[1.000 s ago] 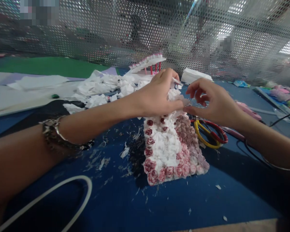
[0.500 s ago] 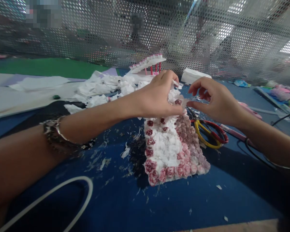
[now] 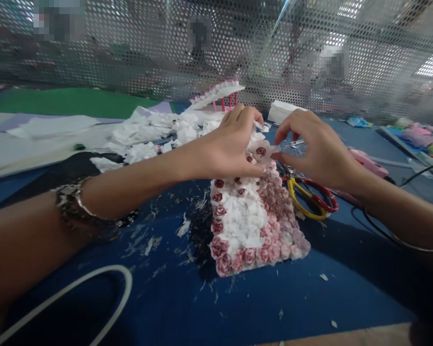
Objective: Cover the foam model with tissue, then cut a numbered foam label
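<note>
A craft board [image 3: 254,226] covered with white crumpled paper and bordered by small red and pink paper rosettes lies on the blue table. My left hand [image 3: 231,144] rests on its far end, fingers curled and pinching a red-centred paper rosette [image 3: 261,152]. My right hand [image 3: 315,146] meets it from the right, thumb and forefinger pinched on the same rosette's edge.
Yellow and red scissors [image 3: 310,199] lie right of the board, with a pink tool [image 3: 368,166] beyond. White paper scraps [image 3: 147,132] are heaped at the back left. A white cord [image 3: 94,283] loops near me. A perforated metal screen [image 3: 216,53] closes the back.
Both hands have closed in on a red-centred rosette that now shows between the fingertips at the board's far end. My right hand has moved slightly left and up.
</note>
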### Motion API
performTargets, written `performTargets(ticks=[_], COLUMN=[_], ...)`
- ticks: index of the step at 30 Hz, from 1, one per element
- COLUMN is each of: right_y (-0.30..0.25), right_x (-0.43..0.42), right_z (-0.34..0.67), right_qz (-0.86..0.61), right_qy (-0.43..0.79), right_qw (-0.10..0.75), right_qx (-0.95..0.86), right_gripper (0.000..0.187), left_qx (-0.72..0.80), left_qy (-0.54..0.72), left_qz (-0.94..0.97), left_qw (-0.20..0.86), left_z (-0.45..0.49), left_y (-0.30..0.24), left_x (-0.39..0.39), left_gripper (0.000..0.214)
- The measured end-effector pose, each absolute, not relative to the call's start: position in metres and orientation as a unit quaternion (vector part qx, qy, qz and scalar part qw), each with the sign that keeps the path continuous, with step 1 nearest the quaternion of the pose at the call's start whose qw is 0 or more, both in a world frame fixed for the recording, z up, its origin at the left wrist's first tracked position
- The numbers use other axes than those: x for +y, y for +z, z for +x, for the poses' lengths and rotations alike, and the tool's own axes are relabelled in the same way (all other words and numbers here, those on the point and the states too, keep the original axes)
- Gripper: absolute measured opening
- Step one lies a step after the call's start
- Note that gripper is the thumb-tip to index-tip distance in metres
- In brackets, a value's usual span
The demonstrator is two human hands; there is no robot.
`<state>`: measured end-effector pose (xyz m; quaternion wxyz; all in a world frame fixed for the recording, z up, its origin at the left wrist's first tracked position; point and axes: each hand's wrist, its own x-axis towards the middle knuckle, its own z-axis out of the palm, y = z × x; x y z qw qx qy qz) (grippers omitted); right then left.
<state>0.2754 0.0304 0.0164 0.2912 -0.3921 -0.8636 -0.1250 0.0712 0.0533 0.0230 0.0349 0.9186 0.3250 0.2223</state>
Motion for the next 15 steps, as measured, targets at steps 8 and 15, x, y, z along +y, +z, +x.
performTargets(ticks=[8, 15], right_y=[0.036, 0.04], right_x=[0.029, 0.028], right_z=[0.288, 0.288], right_qz=[-0.408, -0.417], right_qy=[-0.144, -0.124], right_qw=[0.332, 0.32], right_qx=[-0.838, -0.841], right_gripper=[0.012, 0.019], left_qx=[0.319, 0.437], left_qy=[0.222, 0.217], left_qz=[0.918, 0.872], left_qw=[0.076, 0.038], left_z=[0.06, 0.047], left_y=[0.025, 0.039], left_x=[0.07, 0.064], left_gripper=[0.054, 0.06])
